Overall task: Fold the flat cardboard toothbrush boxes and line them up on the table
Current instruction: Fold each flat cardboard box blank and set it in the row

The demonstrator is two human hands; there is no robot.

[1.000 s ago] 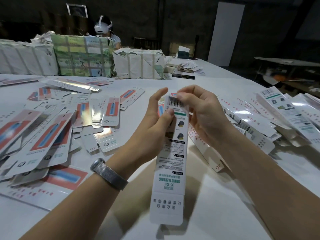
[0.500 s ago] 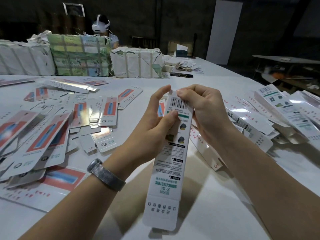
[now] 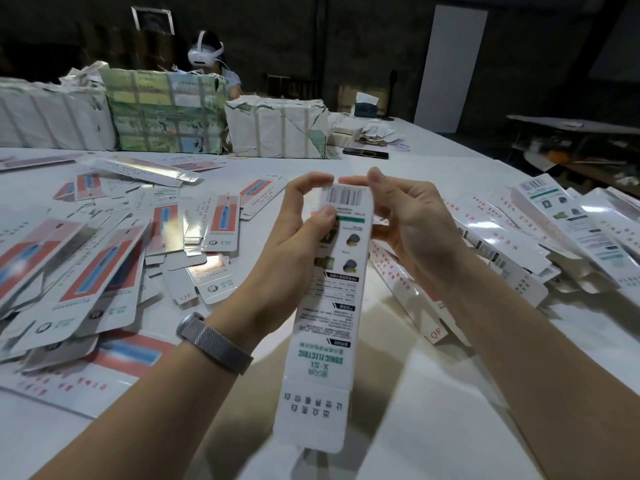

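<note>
Since a second ago the toothbrush box (image 3: pixel 332 296) has tipped a little, its far end now squarer to the camera, and the right hand (image 3: pixel 412 223) has slipped off the barcode face to the top edge. The box hangs in the air above the worktop (image 3: pixel 415 427), long axis running away from the person, printed flap nearest, barcode end farthest. The left hand (image 3: pixel 298 237) grasps it near the far end, thumb pressed on the face below the barcode, fingers (image 3: pixel 308 181) curled over the top. The right hand's fingers pinch at the top end flap, it seems; how firmly they hold cannot be told. Both hands sit at the far end, so the closing tuck looks set to happen there, the near flap dangling free. To the left lies a heap of flat blanks (image 3: pixel 104 258); to the right, a pile of white boxes (image 3: pixel 540 237). Beyond, wrapped bundles (image 3: pixel 166 112).
</note>
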